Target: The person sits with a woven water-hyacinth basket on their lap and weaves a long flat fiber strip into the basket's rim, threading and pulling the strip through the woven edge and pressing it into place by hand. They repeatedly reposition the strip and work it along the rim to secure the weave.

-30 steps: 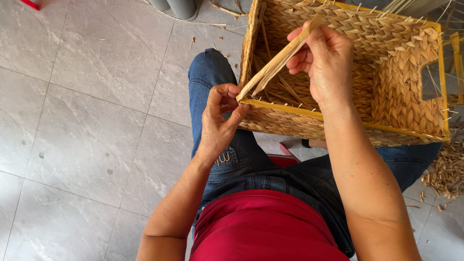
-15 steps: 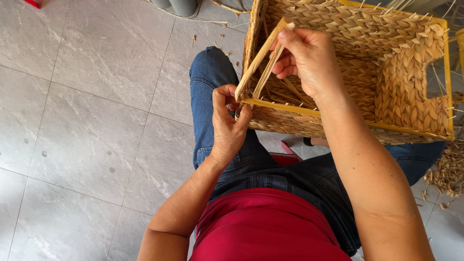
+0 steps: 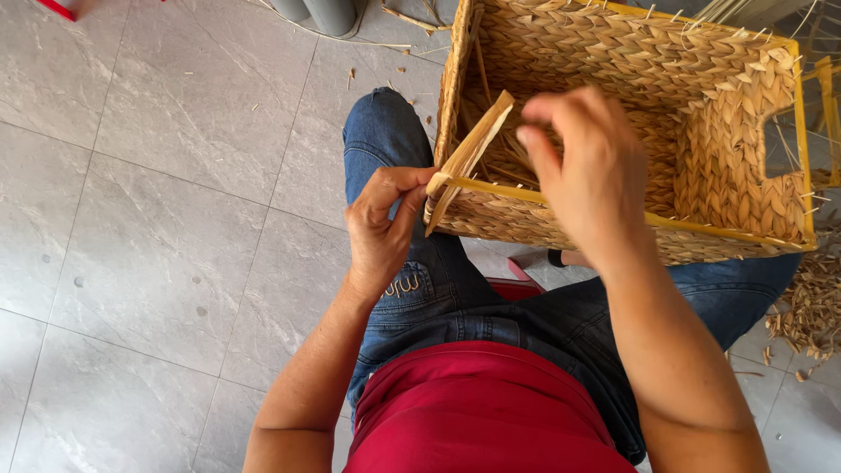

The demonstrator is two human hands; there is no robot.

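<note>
Since half a second ago, the right hand (image 3: 589,171) has dropped from the top of the pale flat straw strip (image 3: 469,153) and now hovers over the mouth of the rectangular woven straw basket with a yellow frame (image 3: 701,131), blurred, its fingers loosely curled; whether they touch the strip's upper end I cannot tell. That strip leans tilted against the basket's near corner. At its lower end the left hand (image 3: 381,232) pinches it between thumb and fingertips against the yellow rim. Resting on the blue jeans (image 3: 385,140), the basket is tipped toward the person. Loose straw scraps (image 3: 810,307) lie on the grey tiled floor (image 3: 158,175) at right. No labels or signs show; a small red object (image 3: 57,9) sits at the top left edge.
</note>
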